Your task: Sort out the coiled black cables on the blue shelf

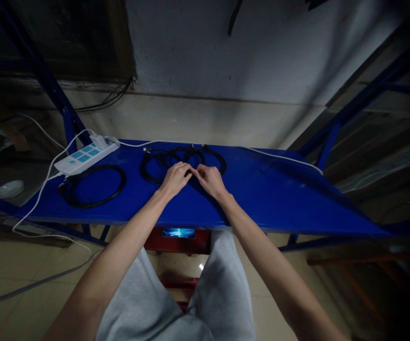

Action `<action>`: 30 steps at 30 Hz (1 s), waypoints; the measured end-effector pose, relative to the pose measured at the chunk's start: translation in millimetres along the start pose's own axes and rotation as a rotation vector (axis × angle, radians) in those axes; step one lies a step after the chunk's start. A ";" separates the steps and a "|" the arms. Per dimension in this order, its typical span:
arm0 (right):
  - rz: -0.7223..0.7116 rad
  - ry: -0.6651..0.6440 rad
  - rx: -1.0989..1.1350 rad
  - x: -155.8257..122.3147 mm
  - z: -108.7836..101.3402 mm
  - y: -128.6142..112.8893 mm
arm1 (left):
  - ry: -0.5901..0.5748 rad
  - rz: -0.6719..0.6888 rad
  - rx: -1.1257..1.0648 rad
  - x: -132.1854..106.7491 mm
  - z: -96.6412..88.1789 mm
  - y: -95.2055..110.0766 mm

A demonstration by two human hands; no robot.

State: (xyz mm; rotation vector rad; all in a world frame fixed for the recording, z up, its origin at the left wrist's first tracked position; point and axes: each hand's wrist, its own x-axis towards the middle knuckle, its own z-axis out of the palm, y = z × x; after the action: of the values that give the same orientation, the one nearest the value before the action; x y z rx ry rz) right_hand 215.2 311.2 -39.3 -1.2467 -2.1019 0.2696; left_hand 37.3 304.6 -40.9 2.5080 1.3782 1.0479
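Several coiled black cables point(150, 179) lie overlapping on the blue table point(279, 189). At the near side of these coils my left hand point(176, 179) and my right hand point(210, 180) meet, their fingertips almost touching. Both hands are closed, with thumb and fingers pinched over the black cable. A dark bit of it shows between the fingertips; the rest of the grip is hidden by the hands. To the left, a separate coiled black cable point(122, 182) rests flat on the table, apart from my hands.
A white power strip point(80, 160) with blue sockets sits at the table's left, a white charger plugged in. A white cord point(279, 155) runs along the back edge. Blue frame posts stand at both sides. Below the front edge, a lit phone point(178, 233) lies on a reddish-brown surface.
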 end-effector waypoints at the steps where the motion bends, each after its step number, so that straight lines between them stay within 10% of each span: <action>1: -0.004 -0.004 0.007 0.1 -0.3 -0.5 | 0.005 -0.002 -0.007 0.0 -0.1 0.3; 30: -0.035 0.064 0.055 0.9 -1.9 -1.5 | 0.011 -0.018 0.012 0.3 2.5 -0.7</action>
State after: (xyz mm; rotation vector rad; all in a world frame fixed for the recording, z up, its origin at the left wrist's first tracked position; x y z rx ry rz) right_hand 215.1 310.9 -36.7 -1.1705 -2.0460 0.2664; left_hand 38.5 305.9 -42.9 2.4969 1.4120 1.0549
